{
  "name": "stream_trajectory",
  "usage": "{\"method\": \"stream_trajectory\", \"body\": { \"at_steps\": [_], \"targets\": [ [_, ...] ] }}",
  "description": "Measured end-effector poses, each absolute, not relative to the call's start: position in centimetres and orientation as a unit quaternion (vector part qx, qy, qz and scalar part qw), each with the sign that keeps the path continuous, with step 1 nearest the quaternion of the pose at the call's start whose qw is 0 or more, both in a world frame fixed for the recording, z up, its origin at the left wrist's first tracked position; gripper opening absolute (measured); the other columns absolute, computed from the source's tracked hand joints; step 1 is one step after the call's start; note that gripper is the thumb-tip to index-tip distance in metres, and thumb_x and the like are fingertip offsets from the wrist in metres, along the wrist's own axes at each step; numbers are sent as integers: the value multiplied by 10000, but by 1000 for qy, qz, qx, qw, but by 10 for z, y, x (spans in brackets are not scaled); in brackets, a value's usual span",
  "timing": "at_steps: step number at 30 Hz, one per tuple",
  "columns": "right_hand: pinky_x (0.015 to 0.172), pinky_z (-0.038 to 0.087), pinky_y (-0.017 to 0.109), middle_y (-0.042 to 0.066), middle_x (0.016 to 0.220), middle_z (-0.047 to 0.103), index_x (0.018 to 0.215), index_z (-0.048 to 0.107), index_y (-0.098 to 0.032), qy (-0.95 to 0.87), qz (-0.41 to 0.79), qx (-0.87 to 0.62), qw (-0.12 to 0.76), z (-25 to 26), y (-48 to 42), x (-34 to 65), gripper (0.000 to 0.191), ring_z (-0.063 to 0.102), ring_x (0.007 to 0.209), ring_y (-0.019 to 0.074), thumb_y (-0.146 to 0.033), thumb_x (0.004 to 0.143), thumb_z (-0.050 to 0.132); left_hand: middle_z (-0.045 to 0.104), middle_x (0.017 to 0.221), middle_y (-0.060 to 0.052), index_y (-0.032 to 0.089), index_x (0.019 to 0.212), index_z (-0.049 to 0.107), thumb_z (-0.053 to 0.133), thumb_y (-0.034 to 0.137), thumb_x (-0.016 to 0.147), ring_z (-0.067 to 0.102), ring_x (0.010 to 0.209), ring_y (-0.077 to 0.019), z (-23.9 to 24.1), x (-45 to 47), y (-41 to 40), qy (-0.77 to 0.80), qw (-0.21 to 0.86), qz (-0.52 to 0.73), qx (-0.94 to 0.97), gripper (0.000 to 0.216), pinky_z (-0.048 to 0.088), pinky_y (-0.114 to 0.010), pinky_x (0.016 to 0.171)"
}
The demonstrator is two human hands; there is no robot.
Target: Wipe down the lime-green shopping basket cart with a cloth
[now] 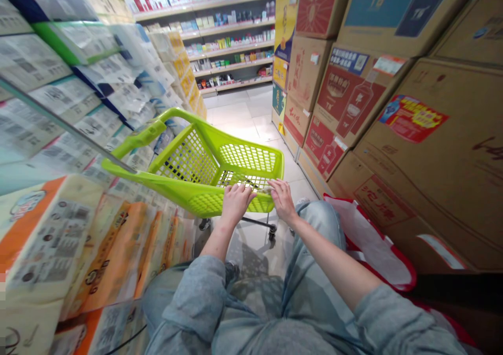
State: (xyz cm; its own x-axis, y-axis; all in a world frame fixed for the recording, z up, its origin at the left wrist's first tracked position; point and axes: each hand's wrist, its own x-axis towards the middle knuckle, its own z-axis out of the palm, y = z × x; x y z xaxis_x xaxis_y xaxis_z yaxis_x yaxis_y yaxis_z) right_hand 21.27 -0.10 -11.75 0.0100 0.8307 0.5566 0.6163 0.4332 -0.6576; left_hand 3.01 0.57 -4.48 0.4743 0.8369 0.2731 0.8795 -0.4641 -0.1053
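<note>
A lime-green plastic shopping cart (188, 192) stands across the aisle in front of me, its lattice basket showing nothing large inside. My left hand (237, 203) is closed over the basket's near rim, fingers curled to the inner side. Close by on the right, my right hand (282, 197) grips the basket's front corner with its fingers bent over the rim. The cart's handle (137, 139) points away to the left. Below the basket a black caster (272, 230) rests on the floor.
Stacked paper packs (43, 239) line the left side close to the cart. Tall cardboard cartons (424, 150) wall the right side, with a red-edged white bag (369, 234) beside my leg. Product shelves (231, 30) stand beyond the pale tiled floor (239, 108).
</note>
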Motion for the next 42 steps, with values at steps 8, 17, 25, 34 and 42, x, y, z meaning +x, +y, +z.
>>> {"method": "stream_trajectory", "body": {
  "at_steps": [8, 17, 25, 34, 42],
  "targets": [
    [1099, 328, 448, 70, 1435, 394, 1434, 304, -271, -712, 73, -478, 509, -126, -39, 215, 500, 322, 1348, 197, -185, 941, 301, 616, 905, -55, 226, 902, 570, 320, 468, 930, 509, 904, -216, -44, 31, 4, -496, 112, -94, -856, 350, 290, -372, 823],
    [852, 473, 384, 126, 1014, 631, 989, 654, -171, -577, 111, -599, 544, -123, -1, 252, 314, 586, 952, 230, -362, 898, 422, 614, 889, -39, 230, 886, 561, 317, 460, 935, 503, 898, -212, -44, 33, 4, -499, 103, -104, -854, 339, 286, -371, 816],
    [721, 442, 313, 61, 836, 594, 865, 614, -175, -484, 152, -640, 577, -134, -25, 214, 308, 556, 783, 188, -430, 865, 440, 610, 903, -53, 225, 895, 566, 330, 436, 936, 495, 906, -223, -44, 35, 3, -509, 104, -99, -849, 318, 283, -382, 820],
    [710, 426, 310, 45, 789, 572, 783, 597, -192, -484, 173, -633, 579, -136, -23, 218, 254, 541, 759, 184, -391, 834, 446, 609, 918, -62, 230, 915, 570, 317, 437, 939, 494, 926, -224, -42, 35, 0, -510, 92, -96, -850, 327, 287, -386, 847],
    [559, 359, 256, -36, 508, 487, 610, 582, -190, -501, 274, -617, 542, -116, 76, 274, 151, 443, 538, 124, -312, 695, 557, 604, 907, -59, 231, 903, 566, 316, 437, 940, 496, 935, -217, -40, 37, -1, -516, 87, -89, -848, 326, 284, -384, 856]
  ]
}}
